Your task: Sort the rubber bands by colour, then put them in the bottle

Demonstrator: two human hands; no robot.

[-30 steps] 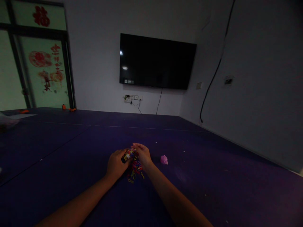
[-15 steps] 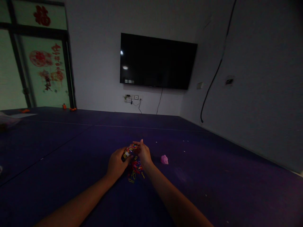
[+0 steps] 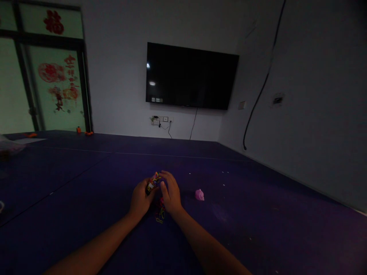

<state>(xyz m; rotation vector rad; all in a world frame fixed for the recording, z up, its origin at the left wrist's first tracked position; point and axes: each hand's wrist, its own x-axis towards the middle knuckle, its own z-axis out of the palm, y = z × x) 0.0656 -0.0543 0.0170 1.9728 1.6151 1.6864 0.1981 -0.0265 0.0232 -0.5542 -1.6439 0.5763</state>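
Observation:
My left hand (image 3: pixel 140 199) is wrapped round a small container (image 3: pixel 150 186) filled with bright loops in yellow, red and other colours, tilted toward the right. Some loops show at its mouth. My right hand (image 3: pixel 172 194) curves beside that mouth, thumb and fingers apart, with nothing visible between them. Below and between the hands lies a loose pile of red and yellow wire-like loops (image 3: pixel 161 214), partly hidden by my right hand. Their exact kind is too small and dark to make out. A pink knobbly piece (image 3: pixel 199 194) rests to the right of my right hand.
The hands work over a wide dark purple surface (image 3: pixel 114 240) with thin seams and small white specks. A clear plastic bag (image 3: pixel 10 147) lies at the left edge. Orange objects (image 3: pixel 78 130) stand by the glass door. A television (image 3: pixel 190 76) hangs on the wall.
My right hand has spread its thumb from the fingers and turned, covering more of the pile. Fewer loops show at the container's mouth. The pink piece has stayed put.

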